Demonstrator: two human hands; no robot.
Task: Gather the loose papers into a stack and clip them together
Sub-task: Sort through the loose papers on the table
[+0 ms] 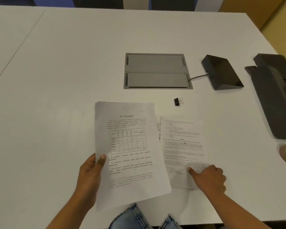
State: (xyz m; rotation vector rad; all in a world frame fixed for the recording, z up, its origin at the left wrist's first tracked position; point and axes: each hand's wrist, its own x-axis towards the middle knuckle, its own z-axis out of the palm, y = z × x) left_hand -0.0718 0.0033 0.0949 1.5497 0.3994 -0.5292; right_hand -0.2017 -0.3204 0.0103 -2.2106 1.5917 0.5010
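The left hand (pixel 89 169) grips a sheaf of papers (pixel 129 146) by its left edge, thumb on the top page, which carries a printed table. The sheaf is raised and overhangs the near edge of the white worktop (pixel 56 80). Just to its right a printed sheet (pixel 182 142) lies on the worktop. The right hand (pixel 210 177) pinches its lower right part, thumb on top and fingers curled. A further page (pixel 158 128) peeks out between the two. The black binder clip (pixel 177 101) sits beyond the papers, near a grey cable hatch (pixel 157 71).
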